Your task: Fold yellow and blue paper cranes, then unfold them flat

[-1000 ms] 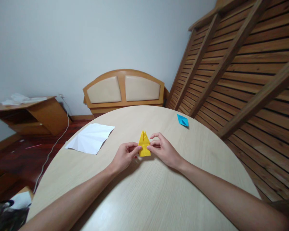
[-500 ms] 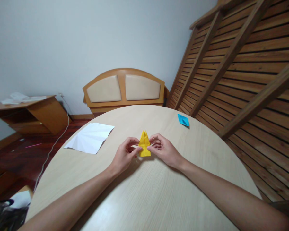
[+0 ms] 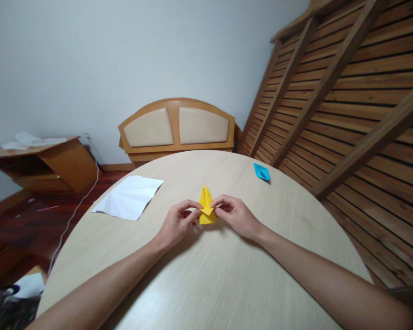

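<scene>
Head view: left hand [image 3: 176, 223] and right hand [image 3: 237, 215] are pinching the yellow paper model [image 3: 206, 210]; blue piece [image 3: 261, 172] lying at two o'clock. Uneven pulling may be tearing its crease.

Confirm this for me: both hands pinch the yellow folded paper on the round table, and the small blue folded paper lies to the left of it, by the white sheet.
Not quite. The blue folded paper lies to the right of the yellow folded paper, near the table edge; the white sheet is on the opposite side. The head view shows this. The left hand and right hand do pinch the yellow piece.
</scene>
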`<state>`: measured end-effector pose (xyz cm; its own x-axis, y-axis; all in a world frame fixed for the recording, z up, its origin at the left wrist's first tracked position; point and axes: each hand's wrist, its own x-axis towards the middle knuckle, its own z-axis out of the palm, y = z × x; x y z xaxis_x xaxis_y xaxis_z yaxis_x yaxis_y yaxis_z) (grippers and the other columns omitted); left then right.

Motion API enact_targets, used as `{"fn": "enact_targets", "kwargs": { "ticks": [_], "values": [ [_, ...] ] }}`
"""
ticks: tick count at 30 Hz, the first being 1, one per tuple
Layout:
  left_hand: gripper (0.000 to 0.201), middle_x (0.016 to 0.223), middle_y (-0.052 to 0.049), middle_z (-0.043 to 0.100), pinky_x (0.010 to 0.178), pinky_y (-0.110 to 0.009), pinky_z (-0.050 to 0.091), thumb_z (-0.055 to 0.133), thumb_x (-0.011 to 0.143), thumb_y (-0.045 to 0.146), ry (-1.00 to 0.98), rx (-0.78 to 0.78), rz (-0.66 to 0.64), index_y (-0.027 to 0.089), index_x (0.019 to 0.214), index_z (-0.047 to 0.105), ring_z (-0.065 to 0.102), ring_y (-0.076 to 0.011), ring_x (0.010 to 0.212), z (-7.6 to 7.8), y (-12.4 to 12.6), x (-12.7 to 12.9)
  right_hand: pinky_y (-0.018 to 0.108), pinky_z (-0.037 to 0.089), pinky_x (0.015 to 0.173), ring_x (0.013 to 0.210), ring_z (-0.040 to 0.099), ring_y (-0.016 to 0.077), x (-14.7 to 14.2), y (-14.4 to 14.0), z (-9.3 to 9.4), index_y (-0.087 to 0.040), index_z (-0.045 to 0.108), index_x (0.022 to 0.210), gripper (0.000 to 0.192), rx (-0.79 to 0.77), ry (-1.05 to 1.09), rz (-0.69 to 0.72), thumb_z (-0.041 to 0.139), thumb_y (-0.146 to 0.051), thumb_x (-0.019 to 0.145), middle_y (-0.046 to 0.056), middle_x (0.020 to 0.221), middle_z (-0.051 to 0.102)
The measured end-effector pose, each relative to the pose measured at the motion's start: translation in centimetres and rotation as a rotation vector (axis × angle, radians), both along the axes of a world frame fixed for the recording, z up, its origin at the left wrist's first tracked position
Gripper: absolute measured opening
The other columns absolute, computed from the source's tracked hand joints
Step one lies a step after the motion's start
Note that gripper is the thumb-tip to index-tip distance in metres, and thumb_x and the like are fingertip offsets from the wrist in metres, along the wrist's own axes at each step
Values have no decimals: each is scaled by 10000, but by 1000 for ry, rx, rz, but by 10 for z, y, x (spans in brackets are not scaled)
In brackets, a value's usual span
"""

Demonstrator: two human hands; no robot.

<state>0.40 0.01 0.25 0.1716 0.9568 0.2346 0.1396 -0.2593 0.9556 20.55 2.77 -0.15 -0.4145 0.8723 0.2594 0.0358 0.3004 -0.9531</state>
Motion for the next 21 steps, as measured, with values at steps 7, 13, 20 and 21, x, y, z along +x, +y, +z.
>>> {"fn": "enact_targets", "kwargs": {
  "ticks": [7,13,20,21],
  "values": [
    [185,928,-92,737,592,-255,534,631,818,288,-10,25,-28,163,872,756,633,-134,669,-3,1,0,295,510,702,763,650,161,1,-1,1,-190,733,877,154,0,-40,-3,605,-242,809,31,802,716],
    [218,967,-110,736,632,-279,562,644,833,329,-28,12,-46,149,900,749,653,-143,691,0,-1,1,302,532,727,819,668,170,2,-3,6,-188,746,906,183,65,-81,-30,590,-247,831,52,878,739],
    [271,864,-88,735,630,-283,570,693,828,382,-16,-18,-17,139,947,720,672,-156,682,-2,-1,1,290,535,741,883,668,161,3,-4,7,-220,773,881,209,188,-83,-27,584,-150,830,45,966,728],
    [280,870,-84,735,629,-283,572,699,823,384,-19,-22,-5,139,958,713,672,-153,676,-3,0,1,288,536,734,886,669,161,3,-4,7,-222,776,881,214,190,-87,-27,585,-142,827,45,969,725]
  ]
}}
